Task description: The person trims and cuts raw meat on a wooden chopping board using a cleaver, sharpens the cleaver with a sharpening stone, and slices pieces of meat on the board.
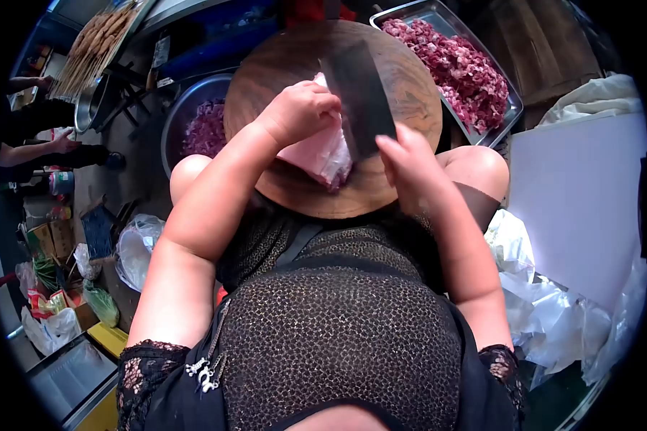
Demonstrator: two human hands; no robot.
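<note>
A slab of raw meat (pixel 320 154) lies on the round wooden chopping block (pixel 273 65). My left hand (pixel 300 111) is closed on the upper part of the meat, its fingers bent over the edge. In my right hand (pixel 412 159) is a wide dark cleaver (pixel 359 93), gripped near the blade's lower right corner; the handle is hidden by the fingers. The blade is slightly blurred and stands close along the right side of the meat. Whether it touches the meat is hard to tell.
A metal tray (pixel 514 108) of cut meat stands at the upper right, a metal basin (pixel 169 140) with meat pieces left of the block. Skewers (pixel 97 47) lie upper left. Another person's hand (pixel 66 142) shows at far left. A white board (pixel 582 208) is at right.
</note>
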